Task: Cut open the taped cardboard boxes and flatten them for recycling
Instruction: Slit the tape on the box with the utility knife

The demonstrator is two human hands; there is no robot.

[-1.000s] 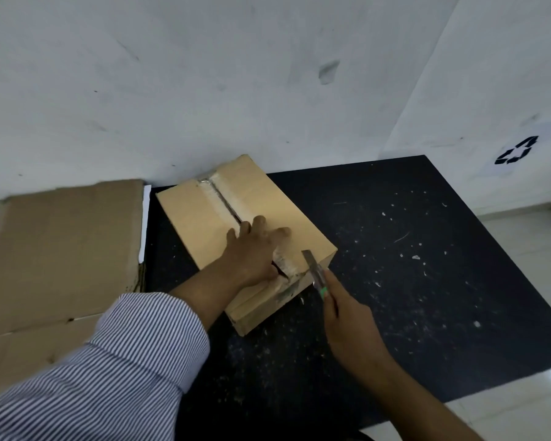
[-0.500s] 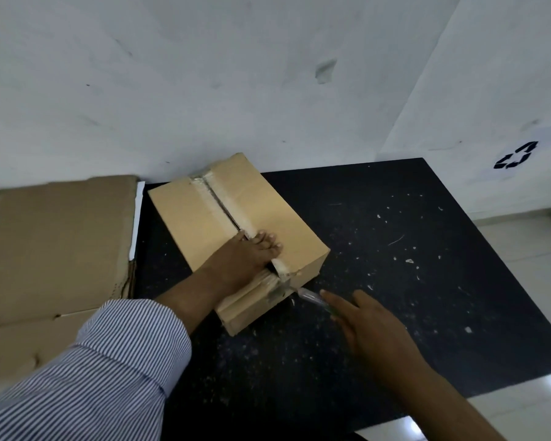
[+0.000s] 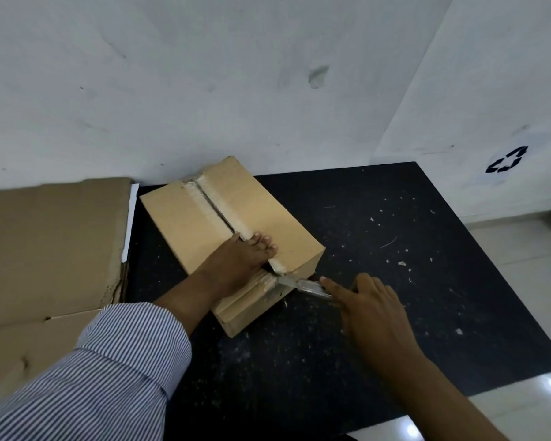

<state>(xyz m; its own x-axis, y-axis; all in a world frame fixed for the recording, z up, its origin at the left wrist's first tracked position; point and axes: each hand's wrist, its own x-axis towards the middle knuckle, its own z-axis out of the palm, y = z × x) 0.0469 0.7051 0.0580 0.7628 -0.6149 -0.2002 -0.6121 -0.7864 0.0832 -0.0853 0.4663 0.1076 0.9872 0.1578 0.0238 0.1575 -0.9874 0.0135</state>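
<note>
A small brown cardboard box (image 3: 201,218) lies on the black mat (image 3: 395,249), its clear-taped centre seam split open along the top. My left hand (image 3: 236,261) presses flat on the box top near its front end, fingers straight across the seam. My right hand (image 3: 368,307) grips a utility knife (image 3: 303,285) low beside the box. The blade points left into the taped seam on the box's near end face. My index finger lies along the knife's back.
Flattened cardboard sheets (image 3: 48,243) lie to the left of the mat. A white wall (image 3: 204,90) stands right behind the box. A recycling symbol (image 3: 506,160) marks the wall at right. Small scraps litter the mat. Pale tiled floor (image 3: 522,281) borders it on the right.
My right hand dropped the knife from the top front edge of the box to its near end face, blade now lying nearly level. My left hand stayed pressing on the top.
</note>
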